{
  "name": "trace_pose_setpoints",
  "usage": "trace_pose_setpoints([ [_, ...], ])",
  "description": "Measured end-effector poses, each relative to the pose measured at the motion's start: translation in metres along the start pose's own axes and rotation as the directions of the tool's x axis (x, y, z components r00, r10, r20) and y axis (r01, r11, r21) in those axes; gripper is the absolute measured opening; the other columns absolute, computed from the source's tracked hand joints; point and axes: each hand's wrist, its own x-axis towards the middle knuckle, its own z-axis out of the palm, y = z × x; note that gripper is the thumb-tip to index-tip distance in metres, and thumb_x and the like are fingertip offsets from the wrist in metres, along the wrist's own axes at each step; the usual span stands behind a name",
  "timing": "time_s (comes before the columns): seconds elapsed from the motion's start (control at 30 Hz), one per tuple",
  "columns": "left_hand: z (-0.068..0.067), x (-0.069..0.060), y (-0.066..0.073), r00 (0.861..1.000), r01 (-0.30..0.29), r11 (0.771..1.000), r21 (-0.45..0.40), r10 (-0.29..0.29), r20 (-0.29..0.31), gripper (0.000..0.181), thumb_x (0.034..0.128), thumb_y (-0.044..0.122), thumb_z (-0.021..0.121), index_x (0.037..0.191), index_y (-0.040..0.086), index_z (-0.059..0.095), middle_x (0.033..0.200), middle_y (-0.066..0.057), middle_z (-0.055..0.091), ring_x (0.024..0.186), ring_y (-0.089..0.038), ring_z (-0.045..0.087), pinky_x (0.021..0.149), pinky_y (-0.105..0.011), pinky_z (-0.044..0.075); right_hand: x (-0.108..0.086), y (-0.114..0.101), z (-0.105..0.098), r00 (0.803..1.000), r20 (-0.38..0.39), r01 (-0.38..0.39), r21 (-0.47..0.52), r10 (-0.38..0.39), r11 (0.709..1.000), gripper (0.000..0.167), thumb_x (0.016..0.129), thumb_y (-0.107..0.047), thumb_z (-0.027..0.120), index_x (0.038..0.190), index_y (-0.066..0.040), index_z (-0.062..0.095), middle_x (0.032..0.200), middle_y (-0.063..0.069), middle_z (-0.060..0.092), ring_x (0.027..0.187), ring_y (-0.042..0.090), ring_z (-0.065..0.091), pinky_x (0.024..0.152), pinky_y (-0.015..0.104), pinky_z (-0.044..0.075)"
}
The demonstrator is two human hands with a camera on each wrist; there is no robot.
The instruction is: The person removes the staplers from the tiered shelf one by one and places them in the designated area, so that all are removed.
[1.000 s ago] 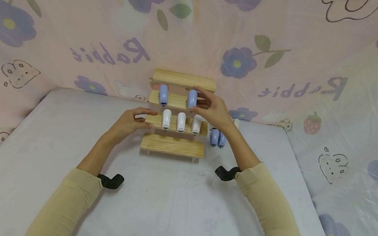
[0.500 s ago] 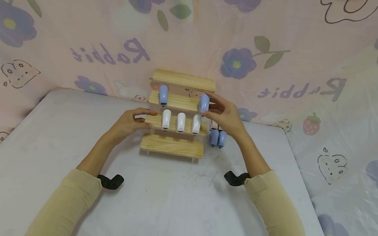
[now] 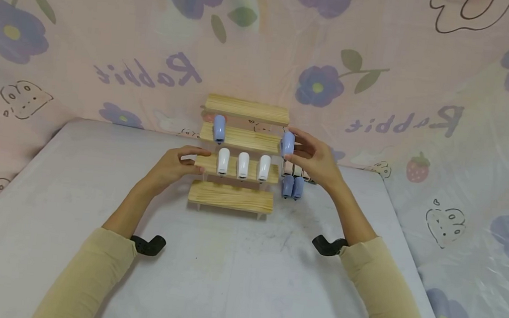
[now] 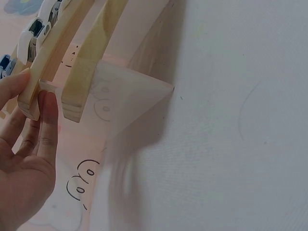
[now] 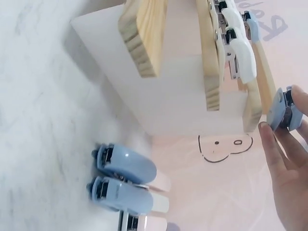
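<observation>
My right hand [image 3: 320,160] pinches a small light-blue stapler [image 3: 288,144] between thumb and fingers, just off the right end of the tiered wooden stand [image 3: 231,197]. In the right wrist view the held stapler [image 5: 288,109] shows its metal side. With thumb and fingers, my left hand [image 3: 169,169] grips the left end of a middle shelf board [image 4: 57,53]. Three white staplers, the centre one [image 3: 243,165] included, stand along that board. On the shelf above, another blue stapler [image 3: 219,128] sits near the left end.
Two blue staplers [image 3: 292,187] lie on the white table [image 3: 235,278] right of the stand, with pink and white ones [image 3: 298,170] behind them, partly hidden by my right hand. A patterned curtain [image 3: 255,43] hangs behind the stand.
My right hand has moved right with the blue stapler, from over the upper middle shelf to beyond its right end. My left hand has stayed on the board.
</observation>
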Motion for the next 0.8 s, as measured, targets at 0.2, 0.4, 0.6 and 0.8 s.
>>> trace_pose_setpoints([
  [0.2, 0.000, 0.000, 0.001, 1.000, 0.005, 1.000, -0.005, -0.005, 0.004, 0.053, 0.0874, 0.015, 0.078, 0.135, 0.003, 0.060, 0.152, -0.010, 0.042, 0.141, -0.035, 0.034, 0.117, -0.045, 0.026, -0.008, 0.001, -0.005, 0.999, 0.012, -0.034, -0.010, 0.034, 0.999, 0.066, 0.088, 0.002, 0.073, 0.148, -0.004, 0.045, 0.138, 0.022, 0.054, 0.123, 0.037, 0.056, 0.101, 0.039, 0.048],
  [0.4, 0.000, 0.000, 0.001, 1.000, 0.010, 1.000, 0.003, -0.010, -0.005, 0.054, 0.0875, 0.015, 0.078, 0.136, 0.002, 0.059, 0.151, -0.010, 0.042, 0.141, -0.037, 0.035, 0.117, -0.046, 0.027, -0.023, -0.018, -0.008, 0.998, -0.001, -0.058, -0.101, 0.058, 0.993, 0.063, 0.089, 0.000, 0.073, 0.146, 0.000, 0.046, 0.136, 0.024, 0.056, 0.118, 0.038, 0.059, 0.097, 0.040, 0.051],
  [0.6, 0.001, 0.000, 0.001, 1.000, 0.018, 1.000, 0.011, -0.018, -0.010, 0.053, 0.0877, 0.015, 0.078, 0.136, 0.002, 0.059, 0.152, -0.009, 0.042, 0.141, -0.037, 0.036, 0.117, -0.046, 0.028, -0.035, -0.014, -0.012, 0.999, -0.018, -0.031, -0.168, 0.028, 0.985, 0.061, 0.088, 0.001, 0.073, 0.144, 0.003, 0.047, 0.134, 0.026, 0.057, 0.114, 0.040, 0.060, 0.096, 0.052, 0.049],
  [0.8, 0.001, 0.000, 0.002, 0.999, 0.033, 0.999, 0.002, -0.032, -0.013, 0.054, 0.0870, 0.015, 0.078, 0.136, 0.004, 0.059, 0.152, -0.008, 0.042, 0.139, -0.038, 0.037, 0.116, -0.046, 0.029, -0.044, -0.003, -0.016, 0.998, -0.054, -0.044, -0.163, 0.036, 0.986, 0.062, 0.087, 0.003, 0.074, 0.143, 0.002, 0.049, 0.134, 0.026, 0.057, 0.115, 0.042, 0.059, 0.096, 0.055, 0.048],
])
